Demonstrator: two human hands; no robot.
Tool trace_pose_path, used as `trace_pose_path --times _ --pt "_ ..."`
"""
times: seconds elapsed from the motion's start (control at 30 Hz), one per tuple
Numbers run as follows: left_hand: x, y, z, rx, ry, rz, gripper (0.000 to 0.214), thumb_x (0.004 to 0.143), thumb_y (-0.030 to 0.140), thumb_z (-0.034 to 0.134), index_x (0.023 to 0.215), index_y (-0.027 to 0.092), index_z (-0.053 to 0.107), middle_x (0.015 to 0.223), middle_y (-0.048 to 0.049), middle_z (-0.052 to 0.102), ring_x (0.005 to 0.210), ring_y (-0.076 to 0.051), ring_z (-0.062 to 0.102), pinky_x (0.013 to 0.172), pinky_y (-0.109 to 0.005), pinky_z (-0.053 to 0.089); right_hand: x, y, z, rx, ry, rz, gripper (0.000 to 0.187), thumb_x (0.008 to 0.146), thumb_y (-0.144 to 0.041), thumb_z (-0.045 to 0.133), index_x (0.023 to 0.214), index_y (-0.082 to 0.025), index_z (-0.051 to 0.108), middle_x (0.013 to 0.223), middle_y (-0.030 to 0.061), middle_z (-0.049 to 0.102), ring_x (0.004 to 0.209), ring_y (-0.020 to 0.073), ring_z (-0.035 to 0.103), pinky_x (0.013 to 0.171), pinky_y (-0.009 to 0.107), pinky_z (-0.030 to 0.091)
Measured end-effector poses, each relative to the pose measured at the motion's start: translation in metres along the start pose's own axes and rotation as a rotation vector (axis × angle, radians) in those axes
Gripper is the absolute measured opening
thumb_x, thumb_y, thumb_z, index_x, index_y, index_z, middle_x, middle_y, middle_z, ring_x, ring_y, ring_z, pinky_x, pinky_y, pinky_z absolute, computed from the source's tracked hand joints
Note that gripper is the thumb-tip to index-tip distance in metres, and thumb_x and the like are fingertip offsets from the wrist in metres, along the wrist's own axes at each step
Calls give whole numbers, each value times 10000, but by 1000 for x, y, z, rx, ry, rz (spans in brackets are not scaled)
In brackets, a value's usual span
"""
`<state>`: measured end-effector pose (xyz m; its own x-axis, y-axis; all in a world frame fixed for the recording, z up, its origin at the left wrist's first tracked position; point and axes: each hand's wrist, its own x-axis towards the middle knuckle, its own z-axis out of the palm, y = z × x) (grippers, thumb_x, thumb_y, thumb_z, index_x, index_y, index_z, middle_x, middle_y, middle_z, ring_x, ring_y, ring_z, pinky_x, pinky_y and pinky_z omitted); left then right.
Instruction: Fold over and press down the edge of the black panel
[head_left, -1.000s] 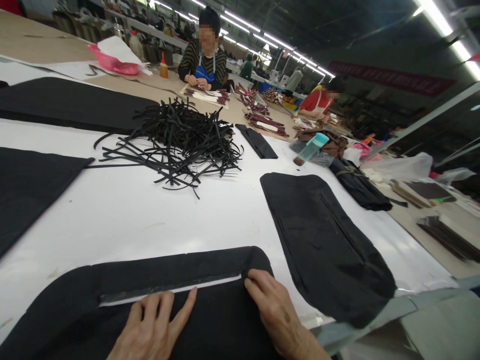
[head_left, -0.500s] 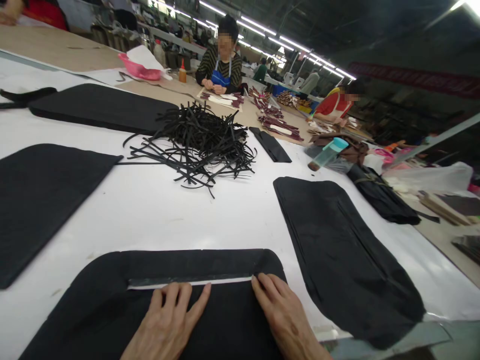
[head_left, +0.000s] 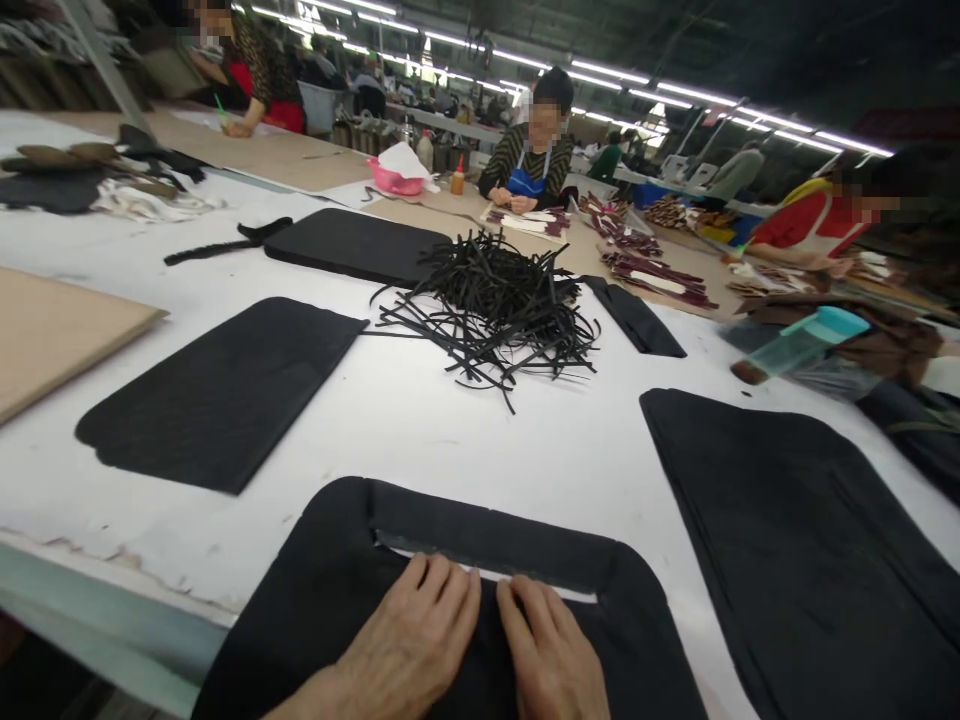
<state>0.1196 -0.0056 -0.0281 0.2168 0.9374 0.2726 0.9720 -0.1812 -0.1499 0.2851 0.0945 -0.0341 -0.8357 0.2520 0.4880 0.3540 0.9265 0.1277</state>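
My left hand [head_left: 420,635] and right hand [head_left: 553,650], fingers [head_left: 454,597] bunched, rest along the near edge of the slit [head_left: 574,593], likely to hold it flat, the black panel [head_left: 300,605] beneath them, though whether they pinch it I can't tell.

Under my left hand [head_left: 416,630] and right hand [head_left: 553,640] lies a black slotted fabric panel [head_left: 300,590]; left, a flat black fabric piece [head_left: 225,400]; right, a black rounded fabric stack [head_left: 802,540]; far, a tangled black strip heap [head_left: 499,295].
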Motion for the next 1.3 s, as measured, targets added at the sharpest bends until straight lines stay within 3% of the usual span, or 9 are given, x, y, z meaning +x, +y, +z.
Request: trace_pose_path --times 0.13,0.27,0.57,0.7,0.9,1.1,1.3 --pt "-13 -22 -7 -28 9 29 277 887 194 450 1121 84 547 1080 -83 574 1009 -222 479 960 -347 314 -11 8 4 19 -99 -39 352 853 -42 329 1059 -128 601 961 123 643 858 242 600 704 297 541" --pt "-22 -40 -15 -61 3 60 276 893 170 442 1133 77 543 1074 -90 581 1006 -209 482 954 -328 337 -2 4 -3 41 -168 -15 333 833 -32 359 1054 -116 594 962 129 626 853 250 584 701 312 539" --pt "-32 -41 -2 -102 -27 59 305 883 193 476 1166 89 527 1140 -91 568 1054 -228 478 993 -355 340 52 -38 3 227 -110 32 250 875 -52 384 945 -142 607 791 61 583 699 196 538 607 290 493" --pt "-39 -50 -7 -105 -59 83 305 894 200 471 1175 97 530 1133 -76 578 1067 -215 480 1015 -336 340 52 -39 10 241 -39 -36 309 913 -77 308 994 -102 605 848 94 594 726 203 522 631 305 487" --pt "-49 -67 -19 -78 -96 110 303 877 139 466 1166 103 551 1105 -75 596 1054 -204 493 1027 -340 367 51 -39 12 210 -54 -77 322 898 -94 321 1079 -104 587 880 118 592 780 234 521 667 343 479" --pt "-50 -82 -34 -72 -107 49 327 850 109 444 1147 104 580 1111 -86 618 1034 -199 517 953 -295 443 59 -46 11 175 -192 -91 320 889 -189 422 1193 -178 523 927 127 592 763 262 515 653 400 454" --pt "-63 -92 -29 -122 -137 -8 435 780 12 416 1188 81 552 1188 -109 594 1127 -203 485 997 -294 427 67 -53 9 96 -223 -109 387 807 -151 477 1189 -183 529 904 129 588 715 272 521 597 412 455"
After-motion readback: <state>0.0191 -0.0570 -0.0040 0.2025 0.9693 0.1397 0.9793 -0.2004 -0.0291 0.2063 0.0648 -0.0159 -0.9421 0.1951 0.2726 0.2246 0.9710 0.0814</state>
